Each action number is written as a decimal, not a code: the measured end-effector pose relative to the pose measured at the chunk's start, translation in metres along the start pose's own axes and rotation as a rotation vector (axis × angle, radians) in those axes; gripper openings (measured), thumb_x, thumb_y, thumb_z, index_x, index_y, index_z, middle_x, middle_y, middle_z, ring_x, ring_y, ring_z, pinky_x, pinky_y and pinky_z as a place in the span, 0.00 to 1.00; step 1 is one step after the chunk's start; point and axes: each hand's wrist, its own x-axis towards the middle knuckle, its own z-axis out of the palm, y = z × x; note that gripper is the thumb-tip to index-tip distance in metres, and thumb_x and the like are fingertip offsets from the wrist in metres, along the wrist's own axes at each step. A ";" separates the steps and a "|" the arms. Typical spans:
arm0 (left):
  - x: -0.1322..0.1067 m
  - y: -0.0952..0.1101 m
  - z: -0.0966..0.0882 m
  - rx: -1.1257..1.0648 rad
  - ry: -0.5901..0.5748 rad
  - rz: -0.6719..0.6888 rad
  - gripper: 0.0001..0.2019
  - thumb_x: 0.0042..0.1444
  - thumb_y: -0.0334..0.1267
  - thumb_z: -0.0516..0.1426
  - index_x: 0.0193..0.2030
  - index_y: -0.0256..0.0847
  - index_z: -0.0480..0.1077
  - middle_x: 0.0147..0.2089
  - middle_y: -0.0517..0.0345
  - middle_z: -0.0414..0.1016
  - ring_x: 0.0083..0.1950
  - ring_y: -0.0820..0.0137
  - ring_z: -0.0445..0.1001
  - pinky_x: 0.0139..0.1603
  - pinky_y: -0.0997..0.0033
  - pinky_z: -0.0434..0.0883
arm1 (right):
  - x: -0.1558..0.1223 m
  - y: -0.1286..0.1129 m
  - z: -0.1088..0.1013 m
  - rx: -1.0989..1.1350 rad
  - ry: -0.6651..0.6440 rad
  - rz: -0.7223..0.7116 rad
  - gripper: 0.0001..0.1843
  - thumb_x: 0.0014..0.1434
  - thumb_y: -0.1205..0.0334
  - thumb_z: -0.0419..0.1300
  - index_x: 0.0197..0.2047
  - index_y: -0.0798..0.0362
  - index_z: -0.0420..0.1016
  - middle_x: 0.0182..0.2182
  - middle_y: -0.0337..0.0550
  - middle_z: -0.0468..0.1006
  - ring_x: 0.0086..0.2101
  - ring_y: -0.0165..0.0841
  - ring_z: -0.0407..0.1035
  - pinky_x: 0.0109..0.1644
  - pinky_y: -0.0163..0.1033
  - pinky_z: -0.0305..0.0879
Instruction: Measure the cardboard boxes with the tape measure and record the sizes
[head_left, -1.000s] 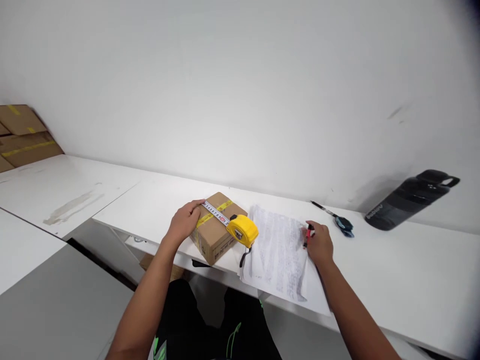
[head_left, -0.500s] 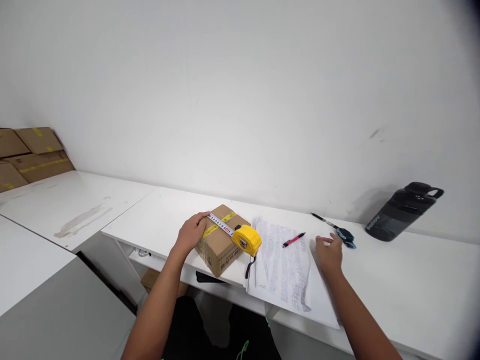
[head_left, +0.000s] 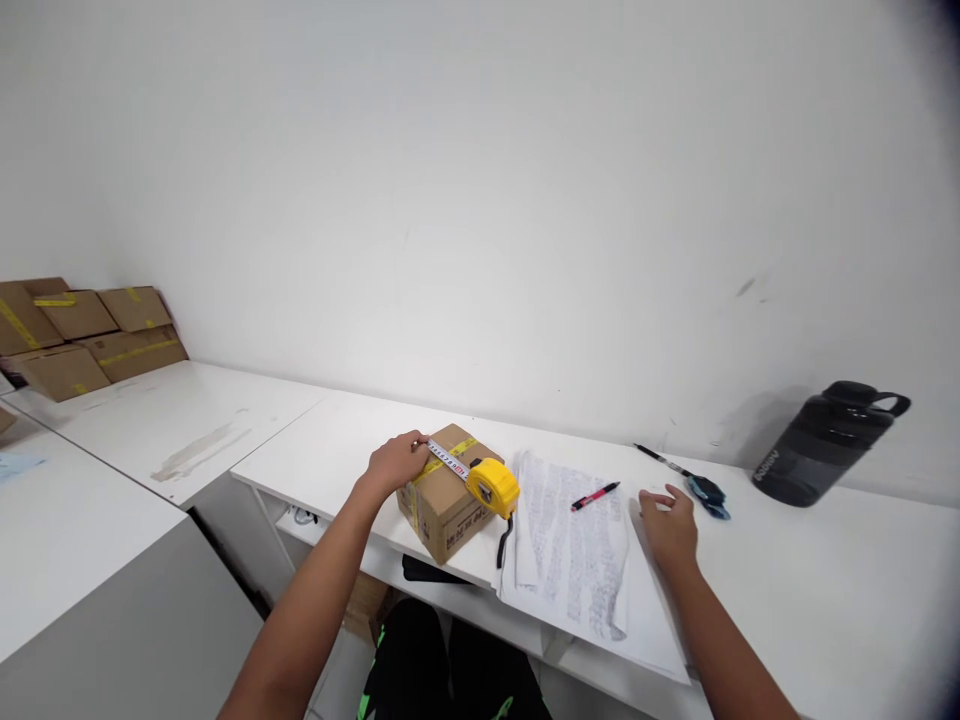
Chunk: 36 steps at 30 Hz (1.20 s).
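Cardboard box (head_left: 446, 505) bears a straight tape blade (head_left: 448, 460), left fingers (head_left: 412, 442) apparently pinching its end, right fingers (head_left: 650, 507) apart.

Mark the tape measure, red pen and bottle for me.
Tape measure (head_left: 496, 487): head view, on the yellow case.
Red pen (head_left: 595, 496): head view, middle of the barrel.
Bottle (head_left: 825, 446): head view, middle of the dark body.

Red pen (head_left: 596, 496) laid down on the written sheets (head_left: 559, 560)
Held a second ago, it has been let go; the right grip (head_left: 671, 530) has been moved beside the sheets' right edge.
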 end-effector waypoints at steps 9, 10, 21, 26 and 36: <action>0.002 0.020 0.004 0.106 0.052 -0.023 0.18 0.59 0.55 0.47 0.39 0.48 0.73 0.45 0.53 0.79 0.47 0.55 0.75 0.44 0.59 0.67 | -0.003 -0.014 -0.002 0.046 -0.001 0.014 0.34 0.51 0.47 0.55 0.57 0.57 0.66 0.43 0.52 0.76 0.32 0.40 0.70 0.48 0.50 0.63; 0.002 0.020 0.004 0.096 0.049 -0.017 0.18 0.58 0.55 0.49 0.39 0.47 0.72 0.45 0.54 0.79 0.47 0.56 0.75 0.44 0.60 0.67 | -0.007 -0.019 -0.004 0.061 0.030 -0.016 0.33 0.52 0.48 0.54 0.57 0.58 0.66 0.43 0.53 0.76 0.32 0.39 0.69 0.48 0.50 0.64; 0.000 0.004 0.019 -0.162 0.089 0.012 0.19 0.58 0.51 0.53 0.53 0.47 0.64 0.52 0.54 0.76 0.49 0.62 0.75 0.45 0.66 0.68 | -0.155 -0.179 0.002 0.334 -0.722 -0.766 0.42 0.52 0.52 0.66 0.66 0.43 0.55 0.63 0.50 0.63 0.60 0.43 0.61 0.59 0.53 0.63; 0.003 0.001 0.023 -0.132 0.096 0.004 0.29 0.59 0.54 0.52 0.65 0.46 0.55 0.58 0.49 0.72 0.55 0.59 0.73 0.50 0.64 0.67 | -0.179 -0.196 0.037 0.494 -0.597 -0.611 0.23 0.55 0.52 0.63 0.53 0.47 0.68 0.52 0.46 0.74 0.50 0.41 0.71 0.55 0.48 0.68; 0.006 0.012 0.013 -0.003 0.006 -0.029 0.36 0.54 0.72 0.40 0.47 0.45 0.70 0.45 0.49 0.79 0.45 0.55 0.76 0.40 0.62 0.66 | -0.198 -0.164 0.035 0.379 -0.369 -0.480 0.31 0.53 0.50 0.65 0.58 0.50 0.66 0.56 0.50 0.72 0.54 0.44 0.69 0.58 0.51 0.66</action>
